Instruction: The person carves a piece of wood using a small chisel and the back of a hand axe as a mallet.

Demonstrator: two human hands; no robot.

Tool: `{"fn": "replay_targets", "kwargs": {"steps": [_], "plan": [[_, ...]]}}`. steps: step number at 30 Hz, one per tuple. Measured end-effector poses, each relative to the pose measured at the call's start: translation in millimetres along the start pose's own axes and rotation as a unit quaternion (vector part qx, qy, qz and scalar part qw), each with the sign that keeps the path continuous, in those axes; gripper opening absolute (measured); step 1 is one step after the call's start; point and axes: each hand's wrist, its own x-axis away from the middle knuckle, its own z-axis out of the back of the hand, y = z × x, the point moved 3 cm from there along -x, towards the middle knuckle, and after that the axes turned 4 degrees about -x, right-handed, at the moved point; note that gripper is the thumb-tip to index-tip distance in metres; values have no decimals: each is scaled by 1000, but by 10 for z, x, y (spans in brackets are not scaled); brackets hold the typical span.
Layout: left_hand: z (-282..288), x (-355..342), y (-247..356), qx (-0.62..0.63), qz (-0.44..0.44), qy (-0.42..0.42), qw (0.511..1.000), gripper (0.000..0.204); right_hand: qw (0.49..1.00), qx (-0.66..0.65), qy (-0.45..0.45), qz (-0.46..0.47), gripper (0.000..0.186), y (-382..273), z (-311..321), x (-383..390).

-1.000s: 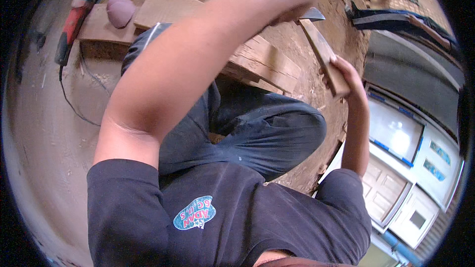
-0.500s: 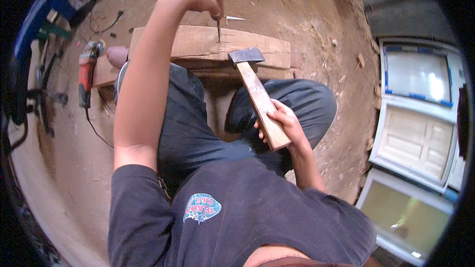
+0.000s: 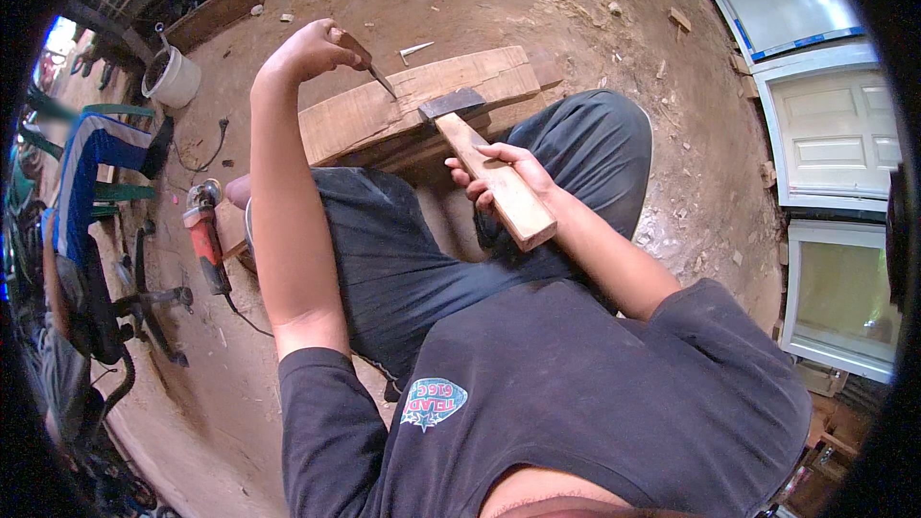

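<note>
A thick squared timber (image 3: pixel 350 123) lies across in front of my knees, with a split or notch in its upper face. My left hand (image 3: pixel 312 50) is closed around the handle of a chisel (image 3: pixel 383 82). The slim dark blade slants down to the right, its tip at the notch. In my right hand (image 3: pixel 513 177) is a hatchet (image 3: pixel 472 149), gripped partway along its pale wooden handle. The hatchet's dark metal head overlaps the timber's near edge, right of the chisel; whether it touches the wood I cannot tell.
A red angle grinder (image 3: pixel 202 233) with a cord lies left of my leg. Beyond it are a white bucket (image 3: pixel 173 80) and another person's blue-trousered leg (image 3: pixel 82 168). A small white piece (image 3: pixel 416 50) lies past the timber. Framed panels (image 3: pixel 830 125) line the right side.
My view has swung, so the timber now appears slanted. The chisel has gone from nearly upright to leaning. My right hand sits closer to the hatchet's head than before.
</note>
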Motion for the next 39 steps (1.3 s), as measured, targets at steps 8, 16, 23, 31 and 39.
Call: {"fn": "replay_targets", "kwargs": {"steps": [8, 16, 23, 31, 39], "plan": [[49, 80, -198, -16, 12, 84, 996, 55, 995, 95, 5, 10, 47, 108, 38, -48], [-113, 10, -141, 84, -47, 136, 986, 39, 880, 427, 43, 202, 47, 79, -651, 289], [-349, 101, -28, 145, 2, 211, 967, 31, 781, 510, -72, 353, 52, -322, -1732, 239], [-492, -48, -30, 200, -45, 176, 963, 34, 836, 469, -59, 279, 57, -453, -1351, -103], [-318, 126, 111, 40, 11, 171, 984, 27, 788, 518, -49, 331, 62, -496, -1325, -153]]}}
